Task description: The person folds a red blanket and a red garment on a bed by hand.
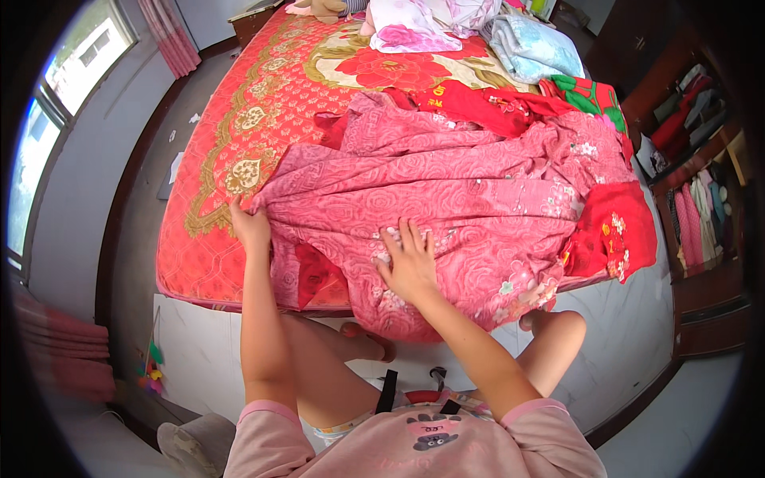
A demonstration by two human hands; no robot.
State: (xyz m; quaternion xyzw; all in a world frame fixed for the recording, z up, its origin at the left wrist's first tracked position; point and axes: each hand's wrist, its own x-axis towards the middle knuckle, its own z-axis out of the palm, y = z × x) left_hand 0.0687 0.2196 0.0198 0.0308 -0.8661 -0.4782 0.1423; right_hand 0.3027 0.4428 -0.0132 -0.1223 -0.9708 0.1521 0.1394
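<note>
A large pink fabric sheet with a rose pattern and small white flowers (418, 197) lies rumpled over the bed, its near side hanging past the mattress edge. My left hand (251, 224) grips its gathered left end, from which folds fan out to the right. My right hand (409, 261) rests palm down on the fabric with its fingers spread. Red printed cloth (621, 230) shows from under the sheet at the right, and more red cloth (472, 107) lies along its far side.
The bed has a red and gold patterned cover (263, 119). Folded light-blue bedding (535, 48) and a white floral cloth (412, 27) lie at its far end. Open shelves with clothes (699, 221) stand at the right, a window (77, 66) at the left. My bent legs are against the bed's near side.
</note>
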